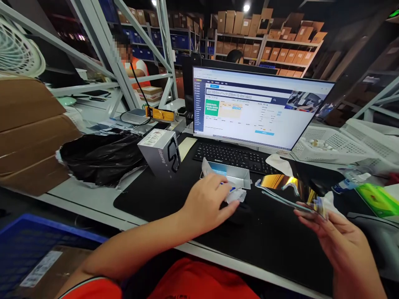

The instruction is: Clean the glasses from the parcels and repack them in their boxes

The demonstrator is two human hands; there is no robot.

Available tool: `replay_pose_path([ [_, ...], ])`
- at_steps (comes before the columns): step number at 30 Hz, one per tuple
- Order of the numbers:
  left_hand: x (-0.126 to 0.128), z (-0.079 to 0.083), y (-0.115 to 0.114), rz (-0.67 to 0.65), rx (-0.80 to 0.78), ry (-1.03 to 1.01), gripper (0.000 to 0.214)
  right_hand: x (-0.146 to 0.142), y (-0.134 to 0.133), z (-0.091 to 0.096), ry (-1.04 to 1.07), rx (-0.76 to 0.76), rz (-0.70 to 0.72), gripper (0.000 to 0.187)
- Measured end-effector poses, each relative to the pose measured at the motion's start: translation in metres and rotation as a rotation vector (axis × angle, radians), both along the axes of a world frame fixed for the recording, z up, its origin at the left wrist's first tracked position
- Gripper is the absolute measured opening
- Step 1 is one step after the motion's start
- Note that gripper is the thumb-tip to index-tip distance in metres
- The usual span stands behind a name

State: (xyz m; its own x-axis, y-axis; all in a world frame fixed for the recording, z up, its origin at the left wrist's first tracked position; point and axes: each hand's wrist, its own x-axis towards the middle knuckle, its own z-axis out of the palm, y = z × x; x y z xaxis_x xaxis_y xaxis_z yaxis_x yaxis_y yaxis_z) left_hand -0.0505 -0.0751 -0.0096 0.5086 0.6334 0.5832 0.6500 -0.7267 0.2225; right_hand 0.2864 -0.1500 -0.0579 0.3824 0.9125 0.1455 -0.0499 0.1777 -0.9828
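Note:
My right hand (338, 232) pinches the near right end of a mirrored goggle lens (279, 182). The lens has a gold shine and a notch like a nose cutout, and it is held tilted above the black desk mat (249, 238). In the middle, my left hand (207, 201) is curled, with its fingers on a crumpled white wrapper (236, 196) with blue marks. Just behind that hand lies an open, shallow silver-grey box (241, 176). An upright grey box (160, 153) with a goggle picture and a label stands to the left.
A keyboard (232, 157) and a lit monitor (249, 108) stand behind the mat. White perforated baskets (324, 143) and a green pack (378, 201) are at the right. At the left lie a black plastic bag (101, 155) and a large carton (31, 137). Another person (137, 68) is beyond the frame.

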Motion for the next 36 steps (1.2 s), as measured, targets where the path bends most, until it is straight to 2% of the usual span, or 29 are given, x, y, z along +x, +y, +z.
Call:
replay_pose_path([
  [2,0.022,0.005,0.002,0.003,-0.08,0.131,0.033,-0.002,-0.015,-0.005,-0.001,0.025,-0.048,0.022],
  [6,0.038,0.009,0.018,0.086,-0.234,0.347,0.012,-0.011,-0.04,-0.018,-0.033,0.026,-0.053,0.023],
  [10,0.028,0.008,0.032,0.04,-0.358,0.221,0.02,-0.023,-0.05,-0.037,-0.212,0.012,0.002,0.027],
  [13,0.02,0.007,0.035,-0.029,-0.5,0.054,0.021,-0.036,-0.044,-0.041,-0.412,0.106,0.012,0.026],
  [15,0.016,0.007,0.032,-0.037,-0.568,-0.039,0.024,-0.046,-0.038,-0.035,-0.555,0.208,0.042,0.028],
  [18,0.009,0.007,0.026,-0.03,-0.587,-0.191,0.025,-0.057,-0.032,-0.019,-0.762,0.327,0.19,0.035],
  [21,0.002,0.004,0.02,-0.023,-0.553,-0.296,0.022,-0.057,-0.034,-0.002,-0.917,0.372,0.368,0.043],
  [24,0.001,-0.001,0.015,-0.072,-0.532,-0.32,0.02,-0.053,-0.042,0.01,-1.026,0.4,0.443,0.05],
  [26,0.003,-0.004,0.012,-0.119,-0.523,-0.334,0.018,-0.052,-0.047,0.013,-1.056,0.415,0.411,0.051],
  [28,0.006,-0.006,0.011,-0.152,-0.531,-0.347,0.017,-0.054,-0.051,0.01,-1.034,0.395,0.312,0.048],
  [33,0.012,-0.004,0.006,-0.221,-0.567,-0.339,0.02,-0.072,-0.06,-0.017,-0.814,0.209,-0.069,0.029],
  [35,0.013,-0.002,0.002,-0.263,-0.574,-0.355,0.024,-0.079,-0.062,-0.027,-0.761,0.192,-0.144,0.026],
  [36,0.013,-0.001,0.0,-0.276,-0.573,-0.368,0.026,-0.082,-0.062,-0.03,-0.765,0.209,-0.138,0.026],
])
